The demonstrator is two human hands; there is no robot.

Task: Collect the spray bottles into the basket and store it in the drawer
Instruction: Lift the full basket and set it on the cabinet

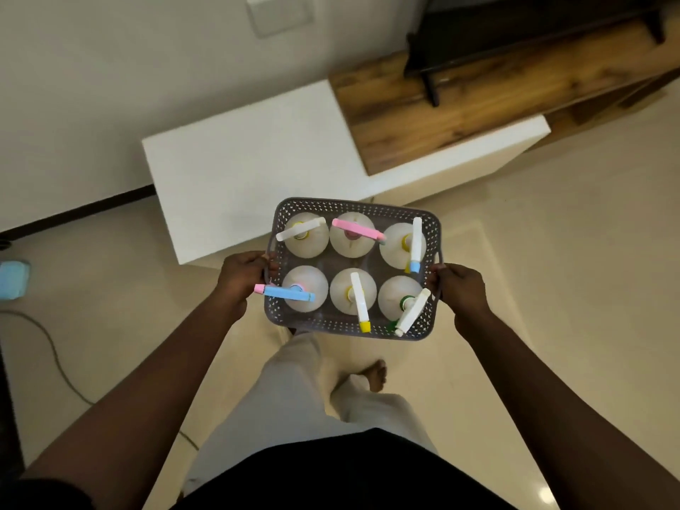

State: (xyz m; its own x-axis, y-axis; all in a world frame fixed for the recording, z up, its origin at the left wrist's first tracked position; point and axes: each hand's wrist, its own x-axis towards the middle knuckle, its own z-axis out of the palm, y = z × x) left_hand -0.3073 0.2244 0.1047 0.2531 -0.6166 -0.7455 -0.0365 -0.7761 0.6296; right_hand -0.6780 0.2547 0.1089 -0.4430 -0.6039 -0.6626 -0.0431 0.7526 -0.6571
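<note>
A grey perforated plastic basket hangs in the air in front of me, above the floor. My left hand grips its left handle and my right hand grips its right handle. Several white spray bottles stand upright inside in two rows. One has a pink trigger head, one a blue head with a pink tip, one a yellow tip, one a green collar. The basket's near edge is over my legs.
A low white cabinet stands just beyond the basket, against the wall. A wooden TV unit overlaps its right part, with a dark stand on it. A cable and a blue object lie on the floor at left.
</note>
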